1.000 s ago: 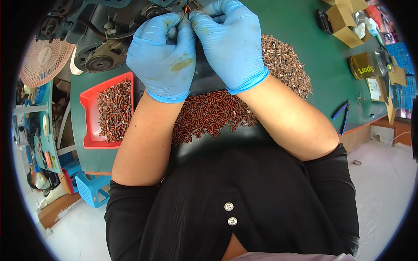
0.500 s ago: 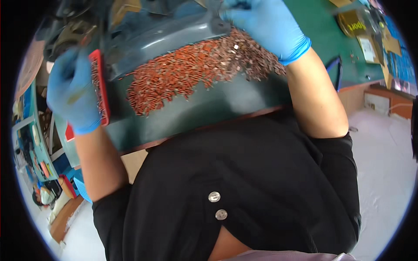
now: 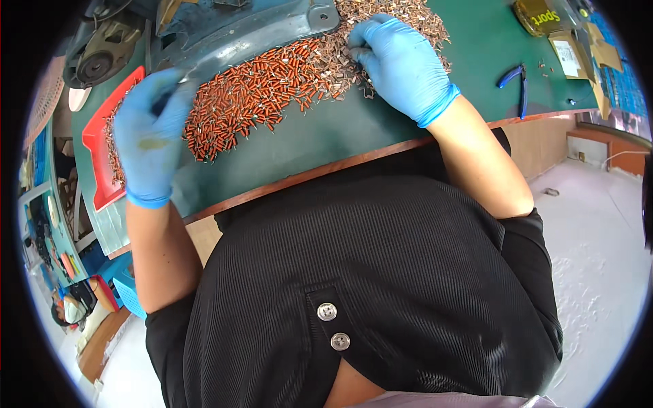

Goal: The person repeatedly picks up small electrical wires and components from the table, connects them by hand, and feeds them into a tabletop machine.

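Observation:
My left hand (image 3: 151, 136), in a blue glove, hovers between a red tray (image 3: 98, 139) of small parts and the left end of a heap of small orange-red cylinders with wire ends (image 3: 248, 92). Its thumb and fingertips come together; a slight glint shows there, but blur hides what they hold. My right hand (image 3: 408, 71), gloved too, rests at the edge of a heap of small brownish metal clips (image 3: 343, 71). Its fingers are curled with the thumb close to them, and anything between the tips is hidden. The two heaps touch each other.
A grey metal machine (image 3: 272, 34) with a raised edge stands behind the heaps. Dark machinery with a round part (image 3: 95, 68) is at the far left. Blue-handled pliers (image 3: 522, 88) lie to the right, near cardboard pieces (image 3: 605, 54) and a yellow-and-black package (image 3: 537, 19).
My left hand has moved right from over the red tray to the orange-red heap's left end. My right hand has come nearer, onto the clips. The view has shifted slightly.

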A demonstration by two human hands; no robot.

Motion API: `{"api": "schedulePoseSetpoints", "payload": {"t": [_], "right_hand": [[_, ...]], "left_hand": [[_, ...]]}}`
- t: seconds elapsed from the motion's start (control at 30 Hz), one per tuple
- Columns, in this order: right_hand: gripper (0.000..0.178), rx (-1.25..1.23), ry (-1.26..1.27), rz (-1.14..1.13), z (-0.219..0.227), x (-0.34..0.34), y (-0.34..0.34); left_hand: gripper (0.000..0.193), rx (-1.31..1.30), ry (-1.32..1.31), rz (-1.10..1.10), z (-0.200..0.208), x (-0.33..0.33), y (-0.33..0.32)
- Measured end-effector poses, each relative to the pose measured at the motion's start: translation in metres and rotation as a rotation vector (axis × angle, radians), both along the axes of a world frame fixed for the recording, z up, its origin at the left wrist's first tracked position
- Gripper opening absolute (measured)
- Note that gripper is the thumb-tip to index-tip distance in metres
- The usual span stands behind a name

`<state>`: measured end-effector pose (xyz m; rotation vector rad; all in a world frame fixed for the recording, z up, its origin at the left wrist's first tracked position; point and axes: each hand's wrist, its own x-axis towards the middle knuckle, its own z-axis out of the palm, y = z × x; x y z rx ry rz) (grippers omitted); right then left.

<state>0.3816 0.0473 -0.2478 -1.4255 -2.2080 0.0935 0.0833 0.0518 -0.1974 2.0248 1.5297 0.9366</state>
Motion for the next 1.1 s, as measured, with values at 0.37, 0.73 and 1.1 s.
{"api": "schedulePoseSetpoints", "payload": {"t": [0.37, 0.73, 1.1], "right_hand": [[0.012, -0.271, 0.483, -0.047, 0.025, 0.003, -0.027], [0.016, -0.131, 0.484, -0.034, 0.024, 0.022, -0.02], [0.016, -0.268, 0.955, -0.008, 0.024, 0.001, -0.025]], "left_hand": [[0.027, -0.108, -0.205, -0.418, -0.025, 0.11, 0.002], [0.018, -0.42, -0.438, -0.356, -0.006, 0.128, 0.009], [0.013, -0.502, -0.557, -0.341, 0.001, 0.128, -0.002]]}}
